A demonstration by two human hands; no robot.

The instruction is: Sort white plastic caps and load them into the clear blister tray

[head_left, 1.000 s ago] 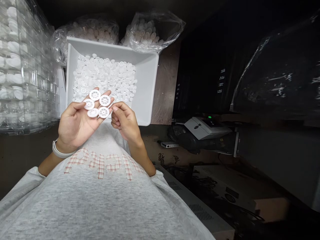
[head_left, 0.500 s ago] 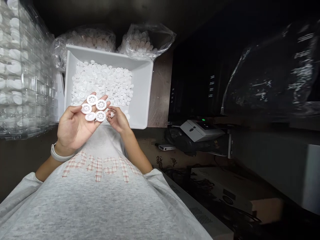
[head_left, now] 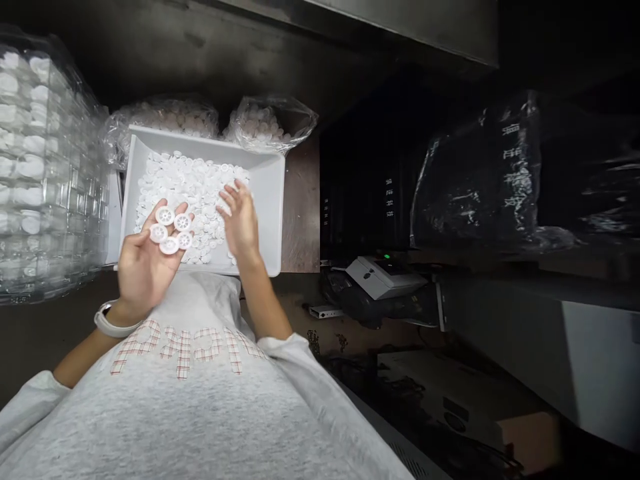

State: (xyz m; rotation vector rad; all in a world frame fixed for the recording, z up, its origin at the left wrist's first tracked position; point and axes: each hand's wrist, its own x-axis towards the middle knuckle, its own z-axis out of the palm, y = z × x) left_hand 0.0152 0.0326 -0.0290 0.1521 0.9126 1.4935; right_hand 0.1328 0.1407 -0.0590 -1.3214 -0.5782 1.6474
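Observation:
My left hand (head_left: pixel 147 270) is palm up at the near left of a pale grey plastic bin (head_left: pixel 270 220). Several round white spoked plastic wheels (head_left: pixel 165 215) rest in a ring on its palm and fingers. Small white plastic pieces (head_left: pixel 173 177) lie heaped across the bin's floor. Over the right part of that heap hovers my right hand (head_left: pixel 243 217), its fingers apart and slightly curled, with nothing visible in them.
Clear plastic bags of similar parts (head_left: pixel 263 127) lie behind the bin. At the left stands a tall stack of clear trays (head_left: pixel 50 180) with white pieces. A grey device with a green light (head_left: pixel 383 275) sits to the right, near dark wrapped packages (head_left: pixel 470 193).
My right hand has moved from beside the left fingers out over the heap, and its fingers have spread. The left hand keeps the wheels. The camera view has shifted.

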